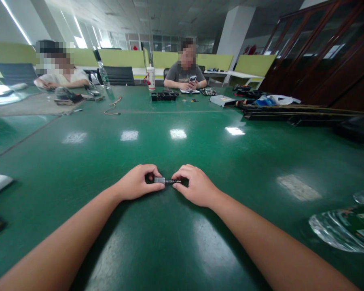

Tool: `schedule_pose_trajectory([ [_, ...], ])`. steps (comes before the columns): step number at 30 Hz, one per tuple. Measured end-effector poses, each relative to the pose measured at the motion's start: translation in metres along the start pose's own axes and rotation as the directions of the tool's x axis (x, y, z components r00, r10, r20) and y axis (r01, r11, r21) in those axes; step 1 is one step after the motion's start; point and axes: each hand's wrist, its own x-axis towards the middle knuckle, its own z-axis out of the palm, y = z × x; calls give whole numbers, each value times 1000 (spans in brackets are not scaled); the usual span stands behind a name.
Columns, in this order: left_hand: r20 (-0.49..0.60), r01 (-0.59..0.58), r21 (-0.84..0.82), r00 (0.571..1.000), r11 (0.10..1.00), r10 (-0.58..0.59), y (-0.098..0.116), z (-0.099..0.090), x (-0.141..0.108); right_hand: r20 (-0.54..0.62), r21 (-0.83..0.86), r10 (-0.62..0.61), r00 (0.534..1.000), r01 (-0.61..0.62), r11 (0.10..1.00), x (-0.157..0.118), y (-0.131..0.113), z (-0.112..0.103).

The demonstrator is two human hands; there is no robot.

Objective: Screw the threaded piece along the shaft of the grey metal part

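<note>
A small grey metal cylinder with a thin, dark, ridged shaft lies level between my hands, low over the green tabletop. It looks like a small motor, though its exact kind cannot be made out. My left hand pinches the cylinder between thumb and fingers. On the other side, my right hand has its thumb and index finger closed about the shaft's far end. The fingers of both hands hide parts of the piece.
A clear plastic bottle lies at the right. White objects sit at the left edge. Across the green table are a black part, a white bottle, a cord and long dark strips. Two people sit at the far side.
</note>
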Motion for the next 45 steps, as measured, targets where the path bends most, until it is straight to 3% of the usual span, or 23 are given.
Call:
schedule_pose_trajectory([
  [32,-21,39,-9,999,999,-39,3,0,-2,0,-55,45,999,-45,997,-2,9,-11],
  [39,-23,37,2,999,999,-37,3,-1,-3,-89,-148,184,979,-195,970,-3,18,-22],
  [45,-24,38,-4,999,999,-38,2,-1,-1,-53,-119,149,987,-154,981,-3,12,-17],
])
